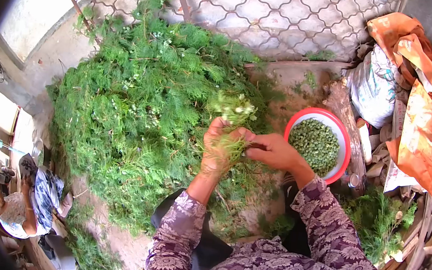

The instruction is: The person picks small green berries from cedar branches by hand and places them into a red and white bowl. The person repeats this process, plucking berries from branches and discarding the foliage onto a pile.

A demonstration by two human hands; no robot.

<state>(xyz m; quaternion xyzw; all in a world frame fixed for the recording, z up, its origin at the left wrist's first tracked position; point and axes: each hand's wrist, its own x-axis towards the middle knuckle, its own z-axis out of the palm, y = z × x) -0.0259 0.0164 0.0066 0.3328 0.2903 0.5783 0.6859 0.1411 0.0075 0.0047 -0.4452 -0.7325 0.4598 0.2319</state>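
My left hand (216, 148) is closed around a leafy conifer sprig (234, 109) with pale green cones among its feathery leaves. Part of the sprig is blurred by motion. My right hand (274, 151) comes in from the right, its thumb and fingers pinched together close to the sprig; whatever sits between those fingertips is hidden. Beneath and beyond both hands spreads a large heap of cut conifer branches (140, 94), dotted with similar pale cones. Just right of my right hand stands a red-rimmed white basin (346, 155) with many small green cones (313, 145) in it.
A wavy metal grille (272, 13) stands behind the heap. On the right lie an orange sheet (431, 117), a white sack (373, 89), split wood (419, 249) and more green branches (377, 220). Another person (27, 204) sits at the lower left.
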